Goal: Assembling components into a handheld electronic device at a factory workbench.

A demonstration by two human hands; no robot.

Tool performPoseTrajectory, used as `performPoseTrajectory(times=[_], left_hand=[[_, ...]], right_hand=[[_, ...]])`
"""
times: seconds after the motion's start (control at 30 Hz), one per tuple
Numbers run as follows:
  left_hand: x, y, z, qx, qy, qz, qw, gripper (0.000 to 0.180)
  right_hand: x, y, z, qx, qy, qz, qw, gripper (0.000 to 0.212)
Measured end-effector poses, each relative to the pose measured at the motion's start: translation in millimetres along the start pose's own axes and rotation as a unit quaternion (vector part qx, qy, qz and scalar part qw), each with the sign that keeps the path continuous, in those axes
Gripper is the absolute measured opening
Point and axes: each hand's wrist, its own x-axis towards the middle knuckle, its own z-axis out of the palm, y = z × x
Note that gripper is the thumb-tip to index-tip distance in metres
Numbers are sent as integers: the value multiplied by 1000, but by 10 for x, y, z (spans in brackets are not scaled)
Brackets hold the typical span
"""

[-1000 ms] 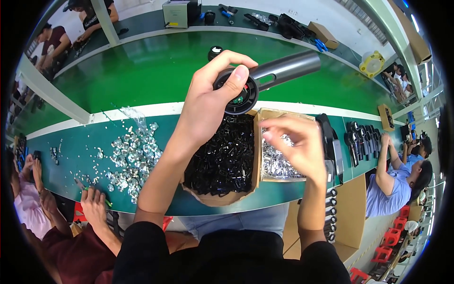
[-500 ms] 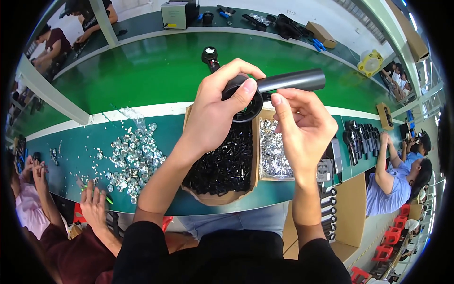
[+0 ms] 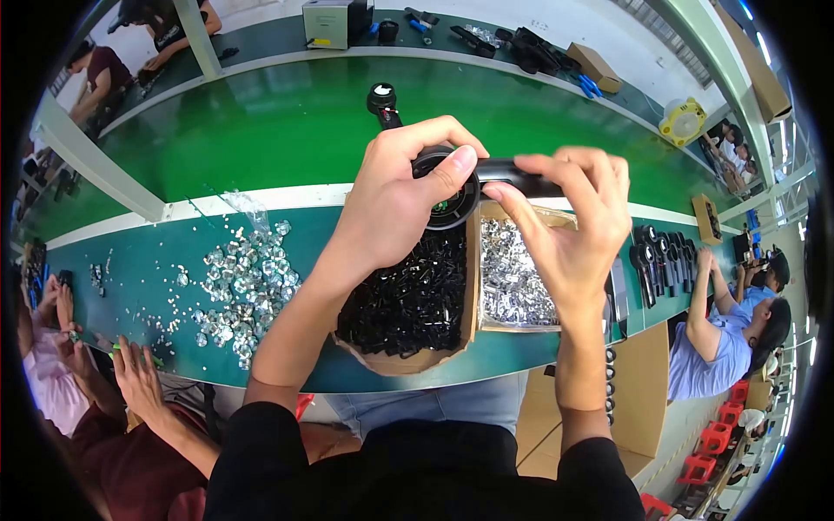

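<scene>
Right hand (image 3: 578, 226) has slid a bit farther right since half a second ago; its pinch has loosened. Thumb and forefinger now straddle the handle of the black housing (image 3: 497, 172), forefinger blurred; can't tell from where I stand if they press. Left hand (image 3: 387, 200) grips the housing's round head, thumb over the rim, green board (image 3: 443, 207) visible inside. Housing is up above the two boxes, handle pointing right. Just past left hand: black round part (image 3: 381, 97), white centre, over green surface (image 3: 261, 113). Below: cardboard box (image 3: 408, 365) of black parts (image 3: 400, 304); right beside it, box of silver parts (image 3: 517, 286). Left on bench: loose metal pile (image 3: 248, 286). Farther right: row of black handled units (image 3: 665, 260). Near left: co-worker's hand (image 3: 139, 382).
</scene>
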Motion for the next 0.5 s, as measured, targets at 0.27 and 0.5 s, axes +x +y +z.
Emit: performPoseTrajectory(times=[0.27,0.5], left_hand=[[-28,116,-95,51,-41,10,998,35],[-26,100,-105,86,-101,48,990,41]], right_hand=[[67,315,23,295,-303,11,906,38],[73,393,-41,350,-460,42,815,44]])
